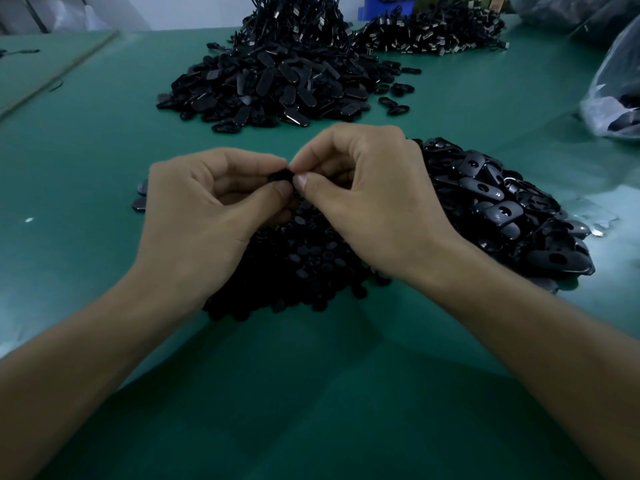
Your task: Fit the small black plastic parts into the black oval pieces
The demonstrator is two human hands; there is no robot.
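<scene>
My left hand (211,202) and my right hand (367,199) meet fingertip to fingertip over the green table. Between them sits one black piece (281,177), pinched by thumb and forefinger of both hands; most of it is hidden by the fingers, so I cannot tell whether it is an oval piece, a small part, or both. Directly under my hands lies a heap of small black plastic parts (304,268). A pile of black oval pieces (498,206) with holes lies to the right of my right hand.
A larger heap of black oval pieces (273,84) lies further back at centre, with a mound of black corded parts (433,32) behind it. Clear plastic bags (613,95) sit at the right edge. Two loose black pieces (140,197) lie left of my left hand.
</scene>
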